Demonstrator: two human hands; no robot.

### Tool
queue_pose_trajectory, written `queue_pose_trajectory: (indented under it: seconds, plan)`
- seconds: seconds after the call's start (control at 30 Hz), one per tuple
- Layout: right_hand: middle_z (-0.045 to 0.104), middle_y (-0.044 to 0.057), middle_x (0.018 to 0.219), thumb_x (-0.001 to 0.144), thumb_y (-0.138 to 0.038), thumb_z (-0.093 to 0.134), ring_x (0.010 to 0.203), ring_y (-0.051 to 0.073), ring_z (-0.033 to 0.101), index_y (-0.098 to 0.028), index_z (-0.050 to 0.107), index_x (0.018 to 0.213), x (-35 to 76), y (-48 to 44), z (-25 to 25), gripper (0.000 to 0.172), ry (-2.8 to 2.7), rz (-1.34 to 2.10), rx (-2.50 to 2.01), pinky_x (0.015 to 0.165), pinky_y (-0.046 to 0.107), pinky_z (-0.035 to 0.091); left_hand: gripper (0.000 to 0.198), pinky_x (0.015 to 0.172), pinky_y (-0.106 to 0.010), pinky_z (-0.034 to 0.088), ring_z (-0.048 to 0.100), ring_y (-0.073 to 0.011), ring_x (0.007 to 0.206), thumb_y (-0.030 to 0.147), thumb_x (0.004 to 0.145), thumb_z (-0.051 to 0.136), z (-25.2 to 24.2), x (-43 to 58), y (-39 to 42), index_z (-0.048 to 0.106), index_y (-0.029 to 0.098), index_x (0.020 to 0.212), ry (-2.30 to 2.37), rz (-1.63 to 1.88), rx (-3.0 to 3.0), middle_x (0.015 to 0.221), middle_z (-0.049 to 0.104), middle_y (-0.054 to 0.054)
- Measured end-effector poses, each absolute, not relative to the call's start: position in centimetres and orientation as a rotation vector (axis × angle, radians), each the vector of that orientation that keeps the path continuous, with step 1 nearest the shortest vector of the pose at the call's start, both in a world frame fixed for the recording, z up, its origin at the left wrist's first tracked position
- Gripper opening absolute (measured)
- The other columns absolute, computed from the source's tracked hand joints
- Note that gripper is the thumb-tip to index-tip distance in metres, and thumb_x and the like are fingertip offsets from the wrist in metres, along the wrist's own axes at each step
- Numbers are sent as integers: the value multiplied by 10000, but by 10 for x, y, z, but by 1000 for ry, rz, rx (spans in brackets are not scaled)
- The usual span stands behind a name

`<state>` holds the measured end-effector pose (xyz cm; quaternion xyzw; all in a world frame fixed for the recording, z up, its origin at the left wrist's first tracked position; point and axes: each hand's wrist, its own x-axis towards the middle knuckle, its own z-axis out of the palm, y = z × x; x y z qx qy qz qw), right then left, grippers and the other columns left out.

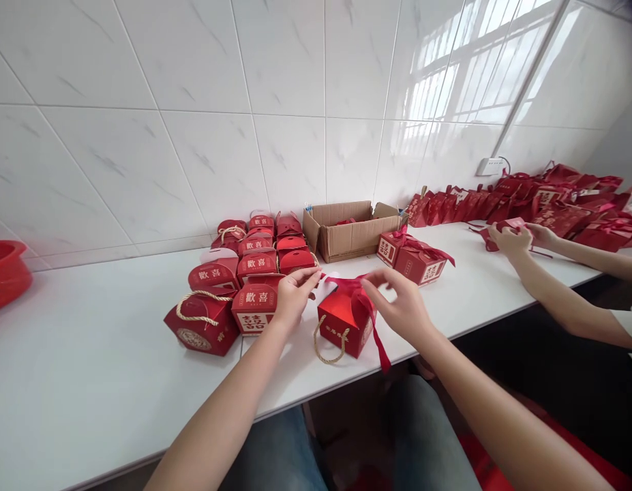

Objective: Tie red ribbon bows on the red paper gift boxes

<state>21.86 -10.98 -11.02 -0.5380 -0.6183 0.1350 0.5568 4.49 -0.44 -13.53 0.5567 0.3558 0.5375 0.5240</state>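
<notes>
A small red gift box with a rope handle stands near the counter's front edge. A red ribbon runs across its top and hangs down its right side. My left hand pinches the ribbon's left end just above the box. My right hand pinches the ribbon on the right, fingers closed on it. Both hands hover over the box's top.
Several finished red boxes stand in rows to the left. An open cardboard carton sits against the tiled wall. Two ribboned boxes lie beyond. Another person's hands work at the right beside flat red boxes. A red basin sits far left.
</notes>
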Motion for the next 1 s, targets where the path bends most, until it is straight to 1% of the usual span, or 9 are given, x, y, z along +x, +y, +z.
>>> queue_pose_trajectory:
  seconds: [0.1, 0.17, 0.27, 0.4, 0.5, 0.63, 0.73, 0.83, 1.0]
  plan:
    - [517, -8, 566, 865, -422, 539, 538, 101, 455, -173, 595, 719, 216, -154, -137, 294, -1167, 1059, -1097, 544, 237, 352, 319, 518, -204, 435, 622, -131, 660, 363, 663, 744, -132, 47, -7, 688, 153, 896, 785, 1333, 1250, 798, 696, -62]
    - [455, -32, 505, 874, -432, 527, 460, 71, 378, -161, 617, 790, 211, -176, -161, 297, -892, 1450, -930, 477, 215, 288, 291, 500, -197, 436, 640, -134, 623, 337, 676, 736, -125, 48, -9, 666, 150, 887, 715, 1376, 1211, 721, 680, -43]
    - [433, -53, 522, 853, -381, 582, 446, 45, 351, -148, 624, 921, 201, -189, -189, 246, -463, 1650, -716, 457, 190, 271, 245, 464, -180, 433, 666, -142, 605, 290, 667, 736, -105, 48, -9, 646, 154, 850, 631, 1453, 1167, 696, 655, -15]
    - [439, -66, 561, 813, -269, 647, 457, 30, 354, -121, 597, 1027, 195, -189, -197, 265, -97, 1658, -486, 445, 167, 312, 227, 423, -165, 417, 673, -134, 594, 216, 631, 733, -66, 38, -6, 643, 167, 834, 550, 1592, 1153, 718, 627, 13]
    - [451, -72, 574, 803, -207, 646, 464, 33, 368, -125, 563, 1098, 195, -188, -192, 317, 55, 1671, -354, 437, 159, 344, 155, 413, -179, 407, 658, -126, 572, 180, 661, 687, -33, 25, -7, 639, 171, 809, 537, 1689, 1211, 694, 619, 11]
    - [526, -58, 650, 753, -117, 664, 470, 20, 387, -159, 575, 967, 197, -183, -190, 235, 133, 1565, -292, 447, 145, 376, 88, 406, -205, 376, 627, -123, 552, 124, 715, 616, 3, 10, -16, 633, 179, 782, 606, 1783, 1272, 637, 594, 12]
    - [546, -46, 672, 747, -176, 693, 483, 34, 412, -193, 583, 881, 202, -173, -189, 175, -6, 1390, -396, 457, 158, 392, 116, 406, -205, 340, 600, -111, 556, 82, 719, 579, 19, 4, -23, 636, 174, 761, 672, 1807, 1328, 636, 586, 7]
    - [542, -41, 661, 755, -297, 707, 511, 55, 444, -239, 611, 922, 212, -161, -180, 201, -184, 1215, -525, 488, 175, 414, 129, 425, -208, 344, 592, -111, 576, 75, 690, 585, 27, 1, -27, 653, 166, 751, 765, 1784, 1401, 667, 593, -7]
    - [525, -23, 639, 712, -393, 735, 563, 58, 479, -179, 680, 848, 236, -138, -143, 260, -444, 1002, -667, 530, 175, 419, 146, 460, -235, 367, 594, -134, 613, 106, 638, 604, 34, -1, -32, 682, 160, 748, 882, 1698, 1521, 700, 614, -34]
